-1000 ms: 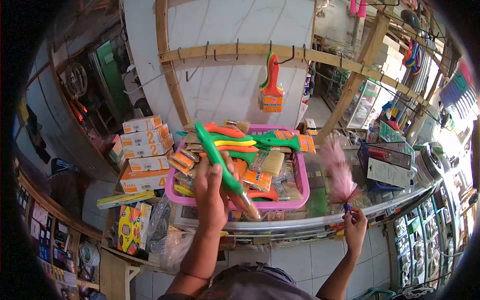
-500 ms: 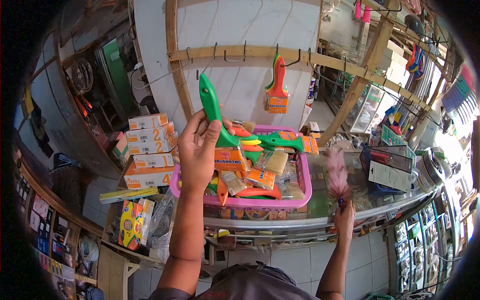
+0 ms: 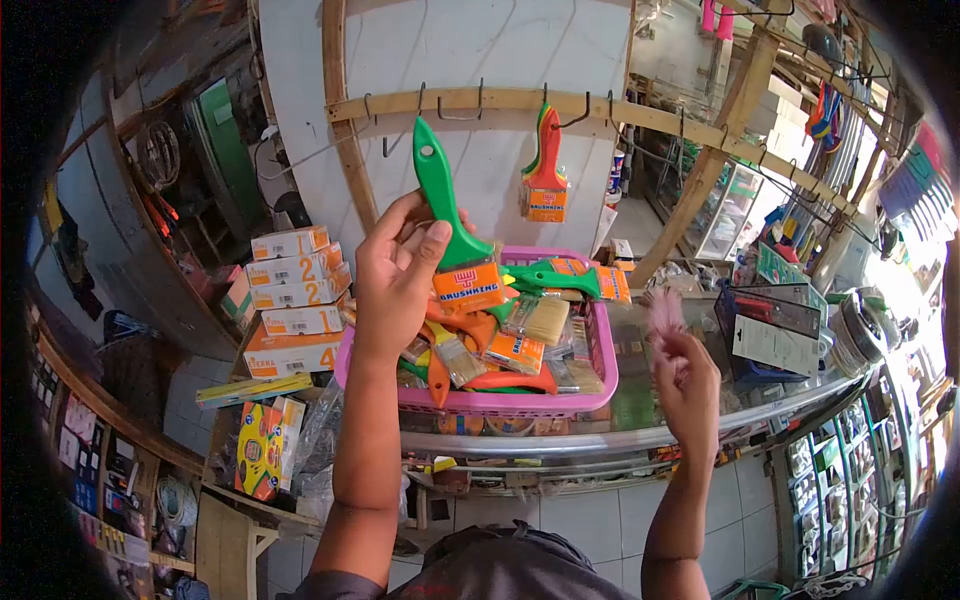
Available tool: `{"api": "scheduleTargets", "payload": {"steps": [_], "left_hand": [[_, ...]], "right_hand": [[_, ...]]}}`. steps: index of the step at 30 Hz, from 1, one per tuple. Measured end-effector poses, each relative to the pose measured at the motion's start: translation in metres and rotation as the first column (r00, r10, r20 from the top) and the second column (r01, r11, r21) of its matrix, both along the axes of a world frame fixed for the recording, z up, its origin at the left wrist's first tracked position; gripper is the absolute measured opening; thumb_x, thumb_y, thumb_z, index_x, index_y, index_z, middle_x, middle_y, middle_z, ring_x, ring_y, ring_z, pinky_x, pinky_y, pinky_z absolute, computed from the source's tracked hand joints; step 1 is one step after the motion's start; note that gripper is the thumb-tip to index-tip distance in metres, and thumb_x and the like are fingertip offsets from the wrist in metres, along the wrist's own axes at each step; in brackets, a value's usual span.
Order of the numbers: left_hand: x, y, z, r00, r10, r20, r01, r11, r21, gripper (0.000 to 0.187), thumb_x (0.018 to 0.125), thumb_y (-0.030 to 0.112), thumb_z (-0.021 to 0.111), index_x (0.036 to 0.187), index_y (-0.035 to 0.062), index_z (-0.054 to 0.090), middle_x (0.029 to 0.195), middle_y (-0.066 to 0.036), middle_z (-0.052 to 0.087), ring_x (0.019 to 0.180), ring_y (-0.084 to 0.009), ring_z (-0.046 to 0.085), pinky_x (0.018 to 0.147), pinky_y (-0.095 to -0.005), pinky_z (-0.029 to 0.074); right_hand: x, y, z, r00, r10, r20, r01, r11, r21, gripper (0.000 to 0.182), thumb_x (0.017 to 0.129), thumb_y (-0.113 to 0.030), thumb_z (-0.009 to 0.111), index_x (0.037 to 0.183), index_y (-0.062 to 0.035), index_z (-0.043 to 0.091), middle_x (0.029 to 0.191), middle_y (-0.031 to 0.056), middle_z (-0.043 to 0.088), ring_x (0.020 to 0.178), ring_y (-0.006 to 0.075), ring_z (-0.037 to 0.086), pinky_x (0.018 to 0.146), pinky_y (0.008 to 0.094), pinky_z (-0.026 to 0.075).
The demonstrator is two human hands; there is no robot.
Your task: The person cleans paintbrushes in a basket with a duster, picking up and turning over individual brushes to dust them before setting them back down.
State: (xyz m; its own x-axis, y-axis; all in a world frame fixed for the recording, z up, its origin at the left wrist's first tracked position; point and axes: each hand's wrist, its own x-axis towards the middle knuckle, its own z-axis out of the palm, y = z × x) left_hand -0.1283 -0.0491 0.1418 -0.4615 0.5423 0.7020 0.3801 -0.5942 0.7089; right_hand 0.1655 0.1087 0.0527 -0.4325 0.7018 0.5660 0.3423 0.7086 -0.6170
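Observation:
Upright in my left hand (image 3: 398, 265) is a green-handled paintbrush (image 3: 437, 185), its orange label facing me and its hole end up. The hand is above the left part of a pink plastic basket (image 3: 600, 395), which is piled with more paintbrushes (image 3: 545, 320) in green, orange and yellow. To the right of the basket, my right hand (image 3: 690, 390) is closed on a pink feather duster (image 3: 666, 318). Its feathers stick up past my fingers, and my hand hides the handle.
Several labelled paintbrushes (image 3: 546, 165) hang from a hook on the wooden rail (image 3: 650, 115) behind the basket. Stacked orange-and-white boxes (image 3: 295, 320) stand at the left. A dark blue bin (image 3: 765, 340) with packaged goods sits at the right on the glass counter (image 3: 640, 400).
My right hand has risen with the feather duster and its grip looks nearer the feathers. The paintbrush in my left hand has moved slightly up and right.

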Motion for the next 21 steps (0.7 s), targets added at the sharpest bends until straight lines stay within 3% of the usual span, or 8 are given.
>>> {"api": "scheduleTargets", "payload": {"steps": [5,7,10,13,14,21], "left_hand": [[0.0,0.007,0.013,0.999,-0.013,-0.045,0.012,1.0,-0.018,0.039,0.099,0.018,0.064,0.128,-0.0072,0.055,0.109,-0.007,0.065,0.1,-0.0106,0.061,0.09,-0.0255,0.049],[0.001,0.012,0.02,0.996,-0.049,-0.08,0.049,0.999,-0.002,0.039,0.099,0.018,0.066,0.128,-0.0071,0.056,0.109,-0.006,0.064,0.1,-0.009,0.059,0.089,-0.0246,0.048],[0.002,0.021,0.025,0.993,-0.087,-0.078,0.088,0.996,0.016,0.039,0.099,0.017,0.065,0.128,-0.0064,0.056,0.109,-0.005,0.064,0.1,-0.0082,0.058,0.088,-0.0239,0.048],[-0.003,0.022,0.03,0.998,-0.04,-0.057,0.041,0.999,0.02,0.04,0.097,0.02,0.067,0.126,-0.0051,0.058,0.109,-0.006,0.064,0.098,-0.0085,0.059,0.087,-0.0254,0.05],[-0.006,0.019,0.032,0.999,-0.034,-0.031,0.034,0.999,-0.013,0.039,0.097,0.021,0.068,0.125,-0.0048,0.058,0.109,-0.007,0.065,0.097,-0.0088,0.06,0.087,-0.026,0.051],[-0.015,0.004,0.024,0.996,0.075,-0.051,-0.081,0.987,-0.136,0.037,0.095,0.021,0.071,0.116,-0.0069,0.06,0.105,-0.008,0.067,0.095,-0.0088,0.064,0.081,-0.0234,0.054]], "right_hand": [[-0.076,-0.022,0.065,0.868,0.485,-0.109,-0.483,0.874,0.039,0.039,0.089,-0.014,0.071,0.122,0.0029,0.058,0.105,0.0184,0.068,0.099,0.0271,0.067,0.086,0.0371,0.053],[-0.112,-0.023,0.076,0.815,0.561,-0.141,-0.55,0.827,0.116,0.043,0.09,-0.018,0.073,0.123,0.0043,0.056,0.104,0.0177,0.069,0.096,0.0222,0.068,0.083,0.0352,0.054],[-0.16,-0.013,0.071,0.574,0.722,-0.387,-0.796,0.603,-0.056,0.042,0.092,-0.019,0.074,0.12,0.0054,0.055,0.102,0.0142,0.07,0.088,0.0156,0.068,0.075,0.0314,0.055],[-0.173,-0.014,0.085,0.537,0.699,-0.471,-0.824,0.554,-0.119,0.035,0.094,-0.019,0.072,0.113,0.0055,0.056,0.094,0.0087,0.069,0.077,0.0106,0.065,0.066,0.027,0.055],[-0.174,-0.017,0.09,0.571,0.69,-0.445,-0.797,0.596,-0.099,0.031,0.094,-0.017,0.072,0.108,0.0055,0.057,0.084,0.0041,0.065,0.071,0.0071,0.061,0.062,0.0245,0.053],[-0.182,-0.025,0.1,0.574,0.693,-0.436,-0.799,0.589,-0.117,0.025,0.094,-0.016,0.071,0.095,0.0049,0.057,0.071,0.0018,0.061,0.062,0.0039,0.055,0.055,0.0233,0.049]]}}
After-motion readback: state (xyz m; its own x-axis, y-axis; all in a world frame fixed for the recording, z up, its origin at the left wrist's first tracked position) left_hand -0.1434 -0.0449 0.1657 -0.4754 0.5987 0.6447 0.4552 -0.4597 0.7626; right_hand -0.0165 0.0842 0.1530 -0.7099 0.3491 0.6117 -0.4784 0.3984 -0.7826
